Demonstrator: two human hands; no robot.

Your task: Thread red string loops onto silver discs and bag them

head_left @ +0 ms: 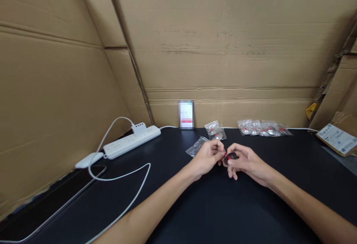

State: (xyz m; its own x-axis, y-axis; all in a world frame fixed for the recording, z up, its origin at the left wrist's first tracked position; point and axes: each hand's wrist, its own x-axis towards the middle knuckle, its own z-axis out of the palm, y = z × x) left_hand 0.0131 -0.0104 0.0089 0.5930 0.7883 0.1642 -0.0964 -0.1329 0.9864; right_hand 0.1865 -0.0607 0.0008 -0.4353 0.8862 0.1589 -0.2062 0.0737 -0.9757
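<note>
Over the black tabletop, my right hand is closed on a small round dark disc with a pale rim and red on its face. The thumb presses on the disc's face and the lower fingers hang loose. My left hand meets it from the left, pinching a small red piece beside the disc. Whether that piece is joined to the disc I cannot tell. Just behind my left hand lies a clear plastic bag, partly covered by the hand.
Two bagged silver-and-red round pieces lie behind my hands, and a row of several similar bags lies right of them. A phone leans on the cardboard wall. Left are a power strip and white cable; right, a labelled package.
</note>
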